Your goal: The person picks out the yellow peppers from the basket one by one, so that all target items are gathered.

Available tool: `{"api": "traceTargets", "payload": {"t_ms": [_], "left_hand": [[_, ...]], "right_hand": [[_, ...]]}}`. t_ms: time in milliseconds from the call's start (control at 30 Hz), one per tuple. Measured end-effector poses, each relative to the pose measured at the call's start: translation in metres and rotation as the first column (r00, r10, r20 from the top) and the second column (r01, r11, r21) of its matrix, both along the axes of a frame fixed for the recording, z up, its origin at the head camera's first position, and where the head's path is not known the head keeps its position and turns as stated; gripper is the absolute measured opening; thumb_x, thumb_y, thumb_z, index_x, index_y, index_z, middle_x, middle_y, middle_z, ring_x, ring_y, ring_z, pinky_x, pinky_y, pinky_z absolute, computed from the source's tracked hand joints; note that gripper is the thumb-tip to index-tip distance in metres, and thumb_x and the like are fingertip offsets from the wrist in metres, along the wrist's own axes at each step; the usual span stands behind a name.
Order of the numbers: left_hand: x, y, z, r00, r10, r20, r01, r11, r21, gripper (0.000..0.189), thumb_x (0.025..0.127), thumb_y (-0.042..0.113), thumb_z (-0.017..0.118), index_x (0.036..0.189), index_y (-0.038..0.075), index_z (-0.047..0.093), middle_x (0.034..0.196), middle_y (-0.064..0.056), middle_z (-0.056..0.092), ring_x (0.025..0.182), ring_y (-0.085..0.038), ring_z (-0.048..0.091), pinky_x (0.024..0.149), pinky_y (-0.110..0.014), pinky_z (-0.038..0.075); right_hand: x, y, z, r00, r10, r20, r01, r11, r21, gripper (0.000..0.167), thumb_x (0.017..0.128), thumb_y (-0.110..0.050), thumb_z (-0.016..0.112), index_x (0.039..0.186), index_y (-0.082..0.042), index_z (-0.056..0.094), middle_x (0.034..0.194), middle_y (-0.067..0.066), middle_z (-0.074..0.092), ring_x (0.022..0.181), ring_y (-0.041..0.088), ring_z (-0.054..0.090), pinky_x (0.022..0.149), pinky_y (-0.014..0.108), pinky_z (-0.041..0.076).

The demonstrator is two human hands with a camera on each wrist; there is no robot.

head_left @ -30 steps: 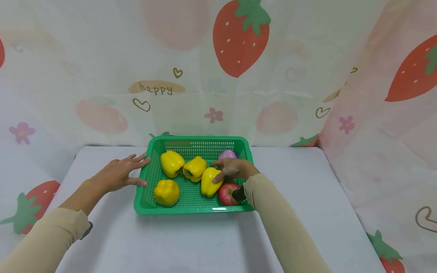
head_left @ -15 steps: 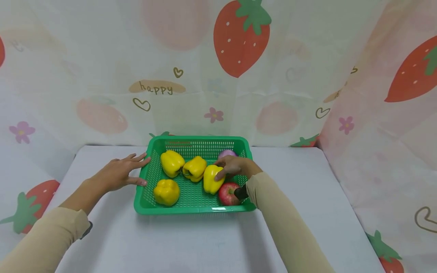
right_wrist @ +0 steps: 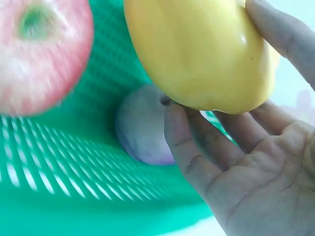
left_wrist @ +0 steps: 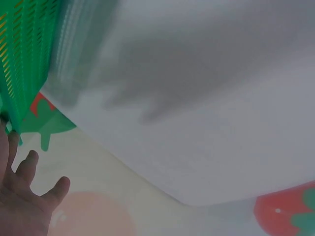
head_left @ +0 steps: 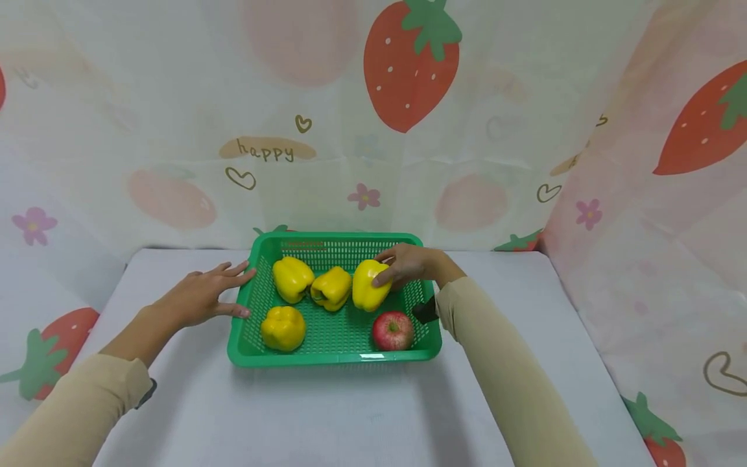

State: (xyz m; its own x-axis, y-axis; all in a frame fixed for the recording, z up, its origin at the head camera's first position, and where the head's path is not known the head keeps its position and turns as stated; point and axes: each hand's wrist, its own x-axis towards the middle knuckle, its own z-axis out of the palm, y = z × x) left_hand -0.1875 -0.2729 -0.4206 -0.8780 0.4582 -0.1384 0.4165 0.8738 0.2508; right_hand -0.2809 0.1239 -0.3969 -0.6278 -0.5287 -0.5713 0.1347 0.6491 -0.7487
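Observation:
My right hand (head_left: 408,264) grips a yellow bell pepper (head_left: 370,285) with thumb and fingers, over the right part of a green plastic basket (head_left: 292,359). Below it, in the right wrist view, lie a red apple (right_wrist: 44,54) and a purple round vegetable, perhaps an onion (right_wrist: 142,123), which the hand hides in the head view. With fingers spread, my left hand (head_left: 201,297) touches the basket's left rim. Two more yellow peppers, one at the back left (head_left: 293,279) and one in the middle (head_left: 331,288), sit close together. Another yellow pepper (head_left: 283,329) sits at the front left.
The basket stands on a white-covered table (head_left: 327,415), close to its back edge. A cloth backdrop (head_left: 496,117) printed with strawberries rises behind and at both sides.
My right hand has lifted the yellow pepper and carried it back and slightly right, uncovering the apple. The left hand has stayed at the rim.

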Motion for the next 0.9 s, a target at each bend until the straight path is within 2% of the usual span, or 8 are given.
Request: {"api": "traceTargets", "payload": {"t_ms": [167,367,600,700,900], "left_hand": [[-0.001,-0.001,0.002,1.0,-0.007,-0.002,0.007,1.0,0.005,0.082,0.085,0.044,0.076,0.149,0.005,0.042,0.155,-0.022,0.035,0.139,-0.054,0.03,0.099,-0.077,0.031],[-0.002,-0.002,0.003,1.0,-0.008,0.004,0.008,1.0,0.001,0.083,0.085,0.045,0.076,0.149,0.004,0.042,0.155,-0.022,0.035,0.139,-0.054,0.03,0.098,-0.077,0.033],[-0.002,-0.003,0.001,1.0,-0.011,0.007,0.011,1.0,-0.01,0.083,0.085,0.046,0.075,0.149,0.004,0.042,0.156,-0.022,0.034,0.139,-0.054,0.03,0.099,-0.076,0.032],[-0.002,-0.003,0.0,1.0,-0.011,0.01,0.011,1.0,-0.011,0.084,0.085,0.047,0.074,0.149,0.005,0.042,0.156,-0.022,0.034,0.14,-0.054,0.029,0.099,-0.076,0.032],[-0.001,0.0,0.0,1.0,-0.003,0.021,0.003,1.0,-0.003,0.084,0.085,0.047,0.074,0.15,0.005,0.041,0.156,-0.022,0.034,0.14,-0.054,0.028,0.1,-0.077,0.03]], "right_hand": [[-0.007,0.013,0.018,1.0,-0.019,-0.011,0.019,1.0,0.002,0.074,0.089,-0.017,0.075,0.15,0.001,0.037,0.143,0.019,0.05,0.119,0.031,0.058,0.106,0.048,0.046],[-0.013,0.03,0.035,0.992,-0.014,-0.124,0.02,0.998,0.052,0.071,0.089,-0.024,0.075,0.147,-0.001,0.042,0.14,0.017,0.053,0.121,0.03,0.056,0.104,0.046,0.048],[-0.015,0.059,0.052,0.974,-0.081,-0.21,0.082,0.997,-0.002,0.067,0.091,-0.025,0.074,0.146,-0.002,0.044,0.145,0.017,0.048,0.124,0.033,0.054,0.104,0.049,0.047],[-0.015,0.076,0.055,0.958,-0.14,-0.251,0.141,0.99,-0.012,0.068,0.091,-0.025,0.073,0.147,-0.001,0.043,0.146,0.019,0.047,0.125,0.034,0.053,0.105,0.049,0.046],[-0.012,0.11,0.06,0.897,-0.264,-0.354,0.283,0.959,0.002,0.071,0.092,-0.027,0.073,0.148,0.001,0.04,0.145,0.022,0.048,0.128,0.038,0.051,0.105,0.049,0.046]]}}
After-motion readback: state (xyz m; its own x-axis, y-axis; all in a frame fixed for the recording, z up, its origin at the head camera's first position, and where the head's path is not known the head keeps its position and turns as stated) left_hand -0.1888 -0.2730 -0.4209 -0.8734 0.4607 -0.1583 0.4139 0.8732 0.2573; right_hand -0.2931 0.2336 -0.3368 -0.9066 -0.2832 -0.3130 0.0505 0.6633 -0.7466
